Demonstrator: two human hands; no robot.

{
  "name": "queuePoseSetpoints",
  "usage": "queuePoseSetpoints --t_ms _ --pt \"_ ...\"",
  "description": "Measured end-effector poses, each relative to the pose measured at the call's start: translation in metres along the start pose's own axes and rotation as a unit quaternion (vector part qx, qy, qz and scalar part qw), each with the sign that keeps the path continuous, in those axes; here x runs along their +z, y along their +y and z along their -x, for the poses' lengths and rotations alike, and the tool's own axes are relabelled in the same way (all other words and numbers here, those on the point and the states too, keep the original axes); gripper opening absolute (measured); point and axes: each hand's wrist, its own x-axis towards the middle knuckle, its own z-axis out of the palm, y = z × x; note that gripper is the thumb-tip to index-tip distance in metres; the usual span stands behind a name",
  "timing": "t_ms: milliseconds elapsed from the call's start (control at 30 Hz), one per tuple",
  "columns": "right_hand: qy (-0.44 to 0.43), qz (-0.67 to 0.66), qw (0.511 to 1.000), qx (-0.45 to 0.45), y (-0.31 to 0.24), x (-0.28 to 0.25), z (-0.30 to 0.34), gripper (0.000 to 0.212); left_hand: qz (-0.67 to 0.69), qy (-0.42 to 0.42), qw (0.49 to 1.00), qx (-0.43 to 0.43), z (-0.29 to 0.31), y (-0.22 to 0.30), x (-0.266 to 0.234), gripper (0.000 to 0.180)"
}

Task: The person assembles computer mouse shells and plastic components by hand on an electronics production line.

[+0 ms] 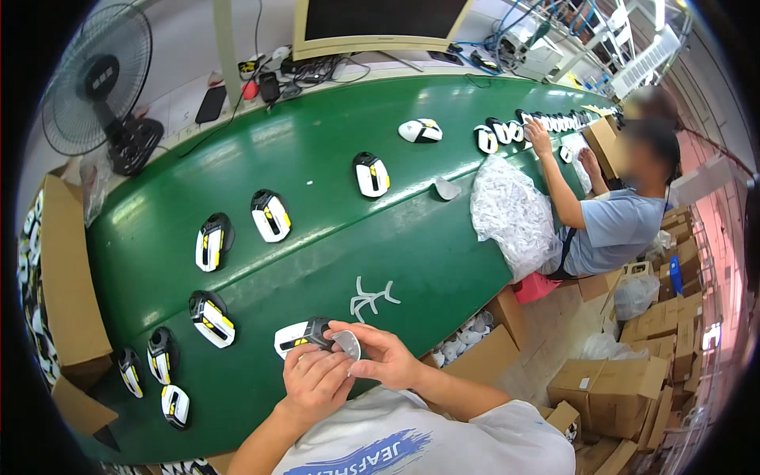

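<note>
My right hand [385,358] pinches a small grey rounded plate [348,345] between thumb and fingers. Against its lower left edge rest the bent fingers of my left hand [318,380], so both hands hold it. Just beyond them, a white, black and yellow computer mouse [294,337] lies on the green table; my fingers hide part of its near side. Several thin pale curved strips [372,298] lie in a loose heap past my right hand. More mice of this kind, such as one [211,319] to the left, are spread over the tabletop.
The long green workbench [317,261] runs to the far right. A clear bag of pale parts [511,210] sits there beside a co-worker [621,222]. Cardboard boxes [71,277] stand at the left and below the right edge. A fan [99,83] and monitor [380,20] are behind.
</note>
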Motion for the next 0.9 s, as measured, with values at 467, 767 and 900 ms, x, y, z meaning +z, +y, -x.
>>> queuePoseSetpoints --t_ms 467,767,900 --pt "-0.030 0.510 0.843 -0.168 -0.009 -0.030 -0.029 0.066 -0.066 -0.212 0.969 -0.109 0.025 -0.059 -0.022 0.085" --pt "-0.101 0.628 0.745 -0.199 0.000 -0.005 -0.028 0.058 -0.054 -0.236 0.966 -0.092 0.031 -0.058 -0.022 0.069" --pt "-0.084 0.685 0.703 -0.174 0.016 -0.004 -0.038 0.058 0.014 -0.251 0.961 -0.117 0.011 -0.052 -0.026 0.063"
